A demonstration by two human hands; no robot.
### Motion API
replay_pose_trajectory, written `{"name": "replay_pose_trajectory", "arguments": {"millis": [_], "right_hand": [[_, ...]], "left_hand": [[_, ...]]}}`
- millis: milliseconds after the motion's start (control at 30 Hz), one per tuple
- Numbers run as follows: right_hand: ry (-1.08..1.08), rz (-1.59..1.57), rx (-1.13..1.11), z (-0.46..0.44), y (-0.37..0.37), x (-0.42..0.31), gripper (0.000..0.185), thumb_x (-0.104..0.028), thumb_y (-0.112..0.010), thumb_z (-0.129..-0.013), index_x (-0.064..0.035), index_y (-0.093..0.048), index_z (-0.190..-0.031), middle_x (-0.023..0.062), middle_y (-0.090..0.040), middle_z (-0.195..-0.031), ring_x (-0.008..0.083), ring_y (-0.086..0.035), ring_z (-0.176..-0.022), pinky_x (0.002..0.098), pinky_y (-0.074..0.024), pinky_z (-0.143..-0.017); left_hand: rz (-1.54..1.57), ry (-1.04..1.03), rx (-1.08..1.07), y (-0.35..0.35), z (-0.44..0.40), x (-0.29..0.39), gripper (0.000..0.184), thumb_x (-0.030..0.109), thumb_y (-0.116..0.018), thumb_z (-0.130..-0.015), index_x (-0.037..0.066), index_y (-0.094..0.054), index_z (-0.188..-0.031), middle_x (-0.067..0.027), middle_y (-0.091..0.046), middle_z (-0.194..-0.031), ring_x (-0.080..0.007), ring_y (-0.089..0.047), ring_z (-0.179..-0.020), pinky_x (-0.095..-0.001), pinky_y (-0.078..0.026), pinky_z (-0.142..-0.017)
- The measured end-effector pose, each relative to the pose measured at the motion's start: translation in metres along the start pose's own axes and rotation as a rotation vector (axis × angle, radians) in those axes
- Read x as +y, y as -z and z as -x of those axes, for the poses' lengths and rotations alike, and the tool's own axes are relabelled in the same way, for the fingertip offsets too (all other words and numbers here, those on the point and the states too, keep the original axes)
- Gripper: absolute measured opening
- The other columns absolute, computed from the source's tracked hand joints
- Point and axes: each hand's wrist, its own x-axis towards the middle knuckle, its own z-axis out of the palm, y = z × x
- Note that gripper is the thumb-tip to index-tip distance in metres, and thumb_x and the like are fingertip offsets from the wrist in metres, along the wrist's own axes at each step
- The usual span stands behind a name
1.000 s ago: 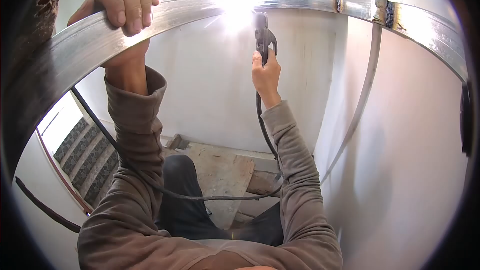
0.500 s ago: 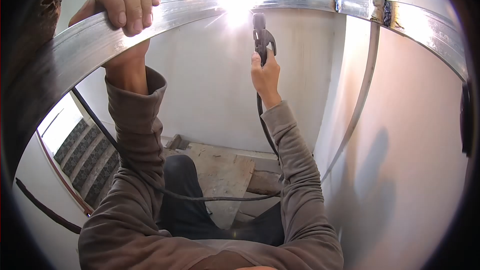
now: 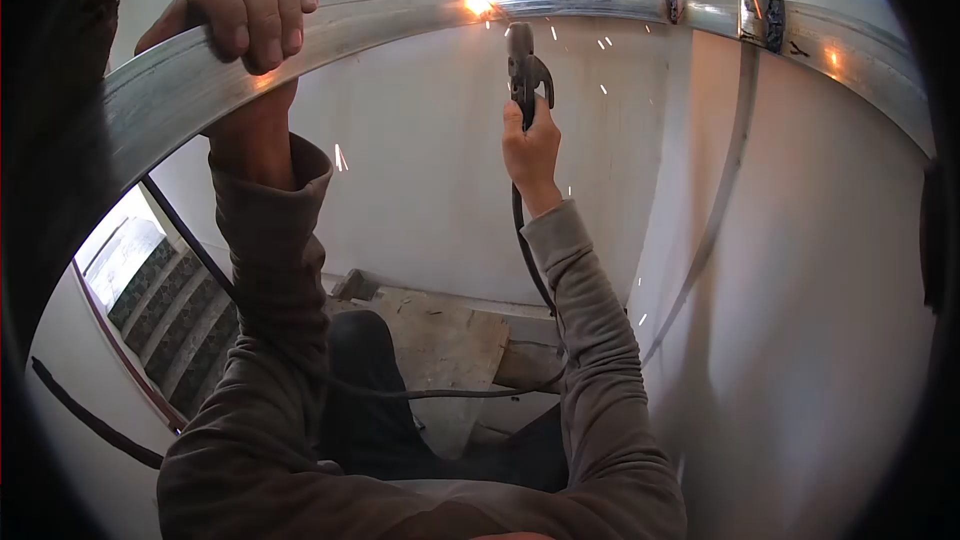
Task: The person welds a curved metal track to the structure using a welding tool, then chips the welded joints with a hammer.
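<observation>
Can't make out any readable text, labels, brands, numbers or signs here, tbh. Closest thing to writing: a small dark squiggle (image 3: 797, 48) on the metal bar (image 3: 380, 15), just right of the blackened band (image 3: 775, 26). Too small to tell whether lettering or just a scorch mark.

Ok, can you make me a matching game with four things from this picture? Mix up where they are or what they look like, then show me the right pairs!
Column one
1. left grip
2. welding holder
3. glowing spot
4. cable

Column two
A. bright orange, on the metal bar
B. black, looping low between the two sleeves
C. curled over the top of the metal bar
D. upright, held in the right grip

Right pairs: 1-C, 2-D, 3-A, 4-B
</observation>
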Motion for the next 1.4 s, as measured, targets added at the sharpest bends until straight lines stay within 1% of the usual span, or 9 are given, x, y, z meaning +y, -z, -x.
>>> {"name": "replay_pose_trajectory", "arguments": {"millis": [200,967,1033,1067,1100,1133,1200,1300,1400], "right_hand": [[-0.021,0.02,0.014,-0.001,0.0,0.0,0.026,-0.023,-0.057,-0.099,0.0016,-0.061,-0.105,0.0062,-0.062,-0.074,0.0143,-0.056,-0.062,0.0329,-0.0469,-0.059],[-0.061,0.055,-0.012,0.002,0.006,-0.015,0.027,-0.021,-0.059,-0.097,0.002,-0.063,-0.11,0.0134,-0.069,-0.085,0.0206,-0.064,-0.073,0.0353,-0.0498,-0.069],[0.221,-0.051,0.147,-0.002,-0.006,-0.005,0.026,-0.022,-0.059,-0.097,0.0018,-0.062,-0.108,0.0119,-0.068,-0.083,0.0197,-0.063,-0.071,0.0351,-0.0496,-0.067],[0.095,-0.04,0.081,0.0,-0.002,0.0,0.026,-0.022,-0.058,-0.098,0.0018,-0.062,-0.108,0.01,-0.067,-0.08,0.0183,-0.062,-0.07,0.0342,-0.0496,-0.066],[-0.03,-0.021,0.013,0.003,0.003,-0.004,0.026,-0.023,-0.058,-0.098,0.0019,-0.061,-0.107,0.0082,-0.065,-0.078,0.0169,-0.061,-0.068,0.0332,-0.0495,-0.065],[0.057,-0.008,0.047,0.0,0.0,0.006,0.024,-0.022,-0.058,-0.098,0.001,-0.06,-0.106,0.0048,-0.061,-0.072,0.0128,-0.057,-0.061,0.0302,-0.048,-0.058],[-0.045,-0.074,-0.005,-0.003,-0.001,0.011,0.022,-0.022,-0.058,-0.099,-0.0005,-0.06,-0.103,0.003,-0.058,-0.069,0.0102,-0.054,-0.054,0.0283,-0.0451,-0.05],[-0.013,-0.069,0.035,-0.004,-0.005,0.015,0.021,-0.022,-0.057,-0.099,-0.0012,-0.059,-0.099,0.0016,-0.055,-0.066,0.0088,-0.051,-0.049,0.0277,-0.0416,-0.045],[-0.003,-0.06,0.031,-0.007,-0.006,0.018,0.022,-0.022,-0.058,-0.099,-0.0004,-0.059,-0.099,0.0019,-0.056,-0.067,0.0093,-0.051,-0.05,0.0283,-0.0424,-0.045]], "left_hand": [[0.042,-0.023,-0.086,0.006,0.0,-0.004,0.051,0.046,-0.024,-0.101,0.015,-0.057,-0.077,-0.0035,-0.062,-0.07,-0.0187,-0.057,-0.068,-0.0377,-0.039,-0.085],[0.026,0.068,0.016,-0.005,0.0,0.006,0.044,0.034,-0.025,-0.099,0.016,-0.056,-0.072,-0.0024,-0.058,-0.062,-0.0177,-0.05,-0.063,-0.0386,-0.037,-0.083],[-0.003,0.057,0.023,-0.005,0.001,0.008,0.045,0.034,-0.025,-0.099,0.016,-0.056,-0.072,-0.0023,-0.057,-0.061,-0.0177,-0.05,-0.063,-0.0384,-0.037,-0.083],[-0.017,0.051,0.026,-0.005,0.002,0.008,0.045,0.034,-0.024,-0.099,0.016,-0.056,-0.072,-0.0022,-0.057,-0.061,-0.0177,-0.05,-0.063,-0.0383,-0.037,-0.083],[0.01,0.05,0.016,-0.004,0.002,0.006,0.046,0.038,-0.026,-0.099,0.016,-0.055,-0.072,-0.0019,-0.057,-0.062,-0.0174,-0.05,-0.063,-0.0378,-0.037,-0.083],[0.036,0.05,0.006,-0.002,0.002,0.003,0.047,0.042,-0.027,-0.1,0.017,-0.055,-0.073,-0.0016,-0.057,-0.063,-0.0171,-0.051,-0.064,-0.0374,-0.037,-0.084],[0.011,-0.014,-0.049,0.001,0.0,-0.001,0.05,0.052,-0.031,-0.099,0.016,-0.057,-0.076,-0.002,-0.06,-0.066,-0.0178,-0.054,-0.066,-0.0373,-0.038,-0.085],[0.001,-0.076,-0.115,0.011,0.001,-0.008,0.054,0.06,-0.034,-0.098,0.016,-0.058,-0.078,-0.0028,-0.062,-0.069,-0.0189,-0.058,-0.069,-0.0374,-0.039,-0.086],[0.031,-0.051,-0.14,0.015,0.001,-0.01,0.054,0.059,-0.033,-0.099,0.016,-0.059,-0.079,-0.0034,-0.063,-0.07,-0.0192,-0.059,-0.07,-0.0374,-0.04,-0.087]]}}
